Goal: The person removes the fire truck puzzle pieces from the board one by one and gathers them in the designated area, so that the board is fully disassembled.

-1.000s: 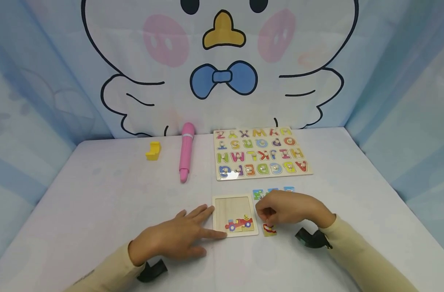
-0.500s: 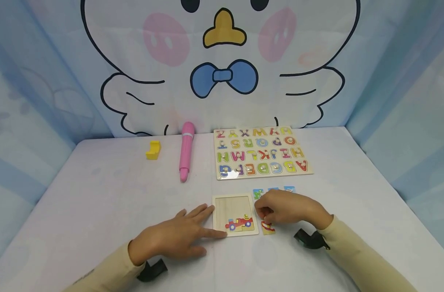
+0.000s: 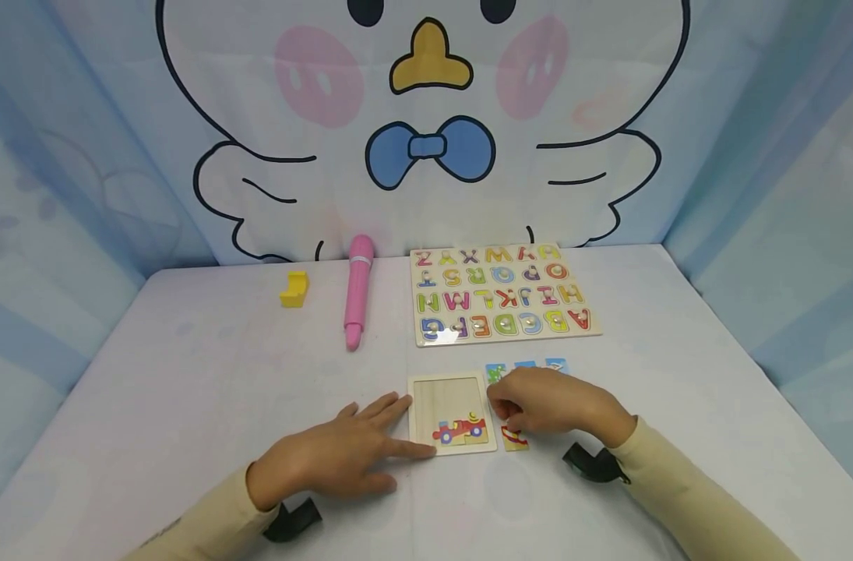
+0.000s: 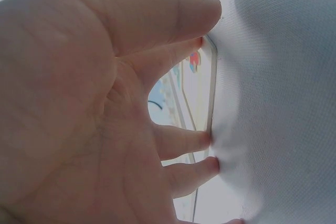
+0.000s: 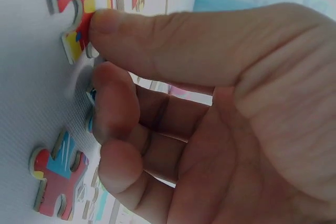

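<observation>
My left hand (image 3: 342, 460) lies with fingers spread, fingertips touching the left side and lower left corner of a wooden puzzle tray (image 3: 410, 428). In the tray's lower right, fitted pieces show a red vehicle (image 3: 459, 430). At the tray's right edge, my right hand (image 3: 552, 399) has its fingers curled down, with the thumb tip on a red and yellow jigsaw piece (image 3: 515, 439). The right wrist view shows the thumb over this piece (image 5: 73, 11) at the table surface; the index fingertip is hidden. A red and blue jigsaw piece (image 5: 58, 177) lies near the curled fingers.
Blue-topped jigsaw pieces (image 3: 555, 364) lie partly hidden behind the right hand. Farther back are an alphabet knob puzzle (image 3: 506, 309), a pink pen-shaped toy (image 3: 357, 292) and a yellow block (image 3: 295, 290). A printed curtain (image 3: 426, 210) closes off the table's far edge.
My right hand has shifted slightly left, and the red and yellow jigsaw piece has slid a little up and left toward the tray. My left hand has stayed in place.
</observation>
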### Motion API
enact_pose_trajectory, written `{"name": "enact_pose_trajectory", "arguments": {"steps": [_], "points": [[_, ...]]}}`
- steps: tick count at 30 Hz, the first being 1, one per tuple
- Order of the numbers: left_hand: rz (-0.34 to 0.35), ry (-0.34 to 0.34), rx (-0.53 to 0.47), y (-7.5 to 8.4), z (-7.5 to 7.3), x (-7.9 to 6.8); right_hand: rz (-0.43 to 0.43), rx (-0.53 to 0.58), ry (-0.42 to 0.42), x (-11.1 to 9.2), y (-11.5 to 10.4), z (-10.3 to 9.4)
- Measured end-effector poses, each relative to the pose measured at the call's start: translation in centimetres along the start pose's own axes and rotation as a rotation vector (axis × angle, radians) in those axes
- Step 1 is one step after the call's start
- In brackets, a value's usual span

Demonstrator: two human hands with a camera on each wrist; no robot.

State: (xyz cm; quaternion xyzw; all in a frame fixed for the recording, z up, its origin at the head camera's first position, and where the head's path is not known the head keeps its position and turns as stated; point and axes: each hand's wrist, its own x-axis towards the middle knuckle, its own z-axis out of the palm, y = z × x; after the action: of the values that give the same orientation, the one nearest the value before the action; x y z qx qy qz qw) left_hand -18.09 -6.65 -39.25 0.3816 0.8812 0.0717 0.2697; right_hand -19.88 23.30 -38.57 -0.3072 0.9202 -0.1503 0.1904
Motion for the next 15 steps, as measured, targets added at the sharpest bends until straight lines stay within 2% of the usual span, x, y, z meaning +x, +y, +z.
{"name": "enact_pose_trajectory", "arguments": {"steps": [5, 11, 15], "points": [[-0.005, -0.001, 0.000, 0.1, 0.0, 0.0, -0.016, -0.001, 0.028, 0.0, -0.2, 0.0], [-0.002, -0.003, -0.001, 0.0, 0.0, 0.0, -0.113, 0.059, 0.120, 0.5, -0.9, 0.5], [0.000, -0.011, 0.004, -0.1, 0.1, 0.1, -0.157, 0.049, 0.130, 1.0, -1.7, 1.3]]}}
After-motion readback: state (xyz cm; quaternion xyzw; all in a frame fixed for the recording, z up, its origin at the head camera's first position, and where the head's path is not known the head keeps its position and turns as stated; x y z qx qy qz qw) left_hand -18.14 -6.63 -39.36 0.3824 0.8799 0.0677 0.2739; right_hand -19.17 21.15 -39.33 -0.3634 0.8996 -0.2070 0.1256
